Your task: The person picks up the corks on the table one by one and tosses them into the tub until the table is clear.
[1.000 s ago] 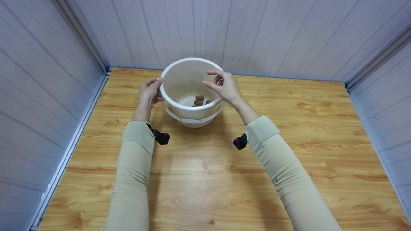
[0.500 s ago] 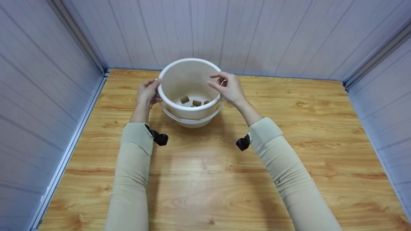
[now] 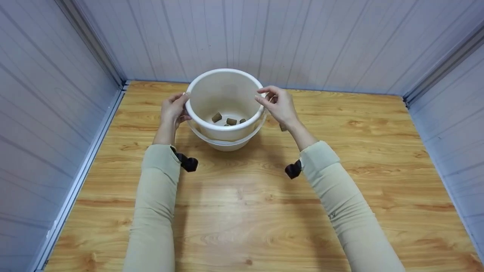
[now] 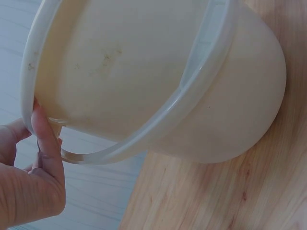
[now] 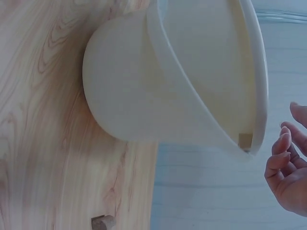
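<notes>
A white bucket [image 3: 227,134] stands upright near the back wall, its handle [image 3: 227,142] hanging down in front. My left hand [image 3: 174,109] grips the bucket's rim on the left side; in the left wrist view the left hand [image 4: 38,177] has its fingers against the rim. Inside lie several short brown cork-like cylinders [image 3: 231,121]. At the right rim is my right hand [image 3: 280,105], its fingers loosely bent and holding nothing. In the right wrist view the right hand [image 5: 290,167] hovers just off the rim. Another brown cylinder [image 5: 103,222] lies on the table outside the bucket.
The wood-grain table [image 3: 242,211] runs under both arms. Pale panelled walls bound it at the back [image 3: 242,37], the left [image 3: 49,124] and the right [image 3: 450,124]. Wrist cameras [image 3: 189,163] protrude from the sleeves.
The brown cylinders have tumbled and settled apart on the bucket's bottom. My right hand has drawn away to the right, from over the bucket to its rim. My left hand keeps its hold.
</notes>
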### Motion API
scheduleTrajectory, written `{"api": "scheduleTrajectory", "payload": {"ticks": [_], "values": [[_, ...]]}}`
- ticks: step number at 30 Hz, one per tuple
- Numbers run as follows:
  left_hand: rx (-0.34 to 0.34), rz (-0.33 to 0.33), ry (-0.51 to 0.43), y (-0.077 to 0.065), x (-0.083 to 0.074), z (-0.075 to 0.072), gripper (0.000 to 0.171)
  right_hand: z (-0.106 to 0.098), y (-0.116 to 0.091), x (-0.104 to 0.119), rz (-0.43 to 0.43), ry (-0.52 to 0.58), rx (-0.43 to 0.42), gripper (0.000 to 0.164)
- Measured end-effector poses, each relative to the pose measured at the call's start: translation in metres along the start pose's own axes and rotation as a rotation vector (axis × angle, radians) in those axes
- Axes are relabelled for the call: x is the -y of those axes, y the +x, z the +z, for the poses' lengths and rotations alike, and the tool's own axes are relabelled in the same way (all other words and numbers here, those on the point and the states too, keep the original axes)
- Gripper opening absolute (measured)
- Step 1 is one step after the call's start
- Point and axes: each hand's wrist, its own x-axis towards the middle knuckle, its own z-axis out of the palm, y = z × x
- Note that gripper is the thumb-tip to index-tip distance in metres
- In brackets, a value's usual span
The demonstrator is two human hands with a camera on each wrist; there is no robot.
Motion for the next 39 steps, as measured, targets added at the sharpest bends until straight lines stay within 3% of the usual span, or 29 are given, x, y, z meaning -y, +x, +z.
{"api": "scheduleTrajectory", "payload": {"ticks": [9,17,21,26,33,39], "values": [[0.012,-0.002,-0.016,0.001,0.0,-0.001,0.035,-0.009,-0.004,-0.014,-0.029,0.052,-0.068,0.021],[0.009,0.002,-0.014,0.002,0.001,-0.001,0.035,-0.015,-0.019,-0.005,-0.045,0.069,-0.117,0.019],[0.002,0.007,-0.011,0.001,0.0,0.0,0.035,-0.015,-0.022,-0.012,-0.05,0.068,-0.135,0.016],[0.003,0.002,-0.006,0.0,0.0,-0.001,0.036,-0.015,-0.024,-0.029,-0.019,0.071,-0.144,0.019],[0.006,0.0,0.0,0.0,0.003,-0.001,0.037,-0.011,-0.018,-0.08,0.063,0.031,-0.16,0.022],[0.012,0.004,-0.007,0.001,0.004,0.0,0.034,-0.011,-0.022,-0.098,0.137,-0.034,-0.151,0.027]]}}
